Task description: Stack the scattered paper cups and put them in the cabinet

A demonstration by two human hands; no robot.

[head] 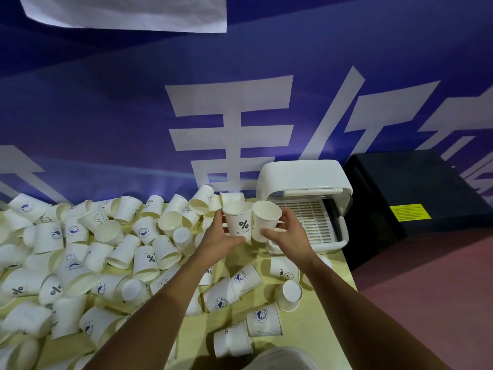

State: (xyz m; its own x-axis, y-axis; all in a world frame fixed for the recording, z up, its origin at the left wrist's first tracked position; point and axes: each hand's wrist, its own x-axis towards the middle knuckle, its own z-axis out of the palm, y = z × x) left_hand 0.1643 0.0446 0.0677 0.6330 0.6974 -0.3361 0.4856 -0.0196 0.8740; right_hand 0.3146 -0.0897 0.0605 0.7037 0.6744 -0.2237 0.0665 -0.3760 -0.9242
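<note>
Near edge of the desk point(329, 311): pale yellow top; a few paper cups lie here on their sides, one with a round blue whale badge point(264, 320), one plain-sided point(232, 340).
Forearms: both bare, reaching from the near edge toward the far right corner.
Scattered cups point(80, 252): a thick heap over the left and middle of the desk. They are white and tapered with rolled rims; most are tipped over, some bottom up. The dark blue prints are a percent sign, a whale badge, or a smiley with "HELLO".
Left hand point(221, 241): fingers curled round a percent cup point(240, 222), thumb across its base. The cup is upright, mouth up, and reads "NICE DAY".
Right hand point(288, 233): thumb on the near side, fingers wrapped behind a second cup point(266, 214), whose mouth tilts toward the camera.
Held cups: lifted above the desk near its far right corner, side by side and seemingly touching, just in front of the cabinet.
Cabinet point(301, 177): small, white, rounded, at the far right corner, with its clear front flap raised and a slatted white tray point(312, 220) showing inside.
Beyond the desk's right edge: a black box point(413, 182) with a yellow label point(409, 212), on a reddish floor point(426, 303).
Behind: a blue banner point(106, 116) with large white characters.
</note>
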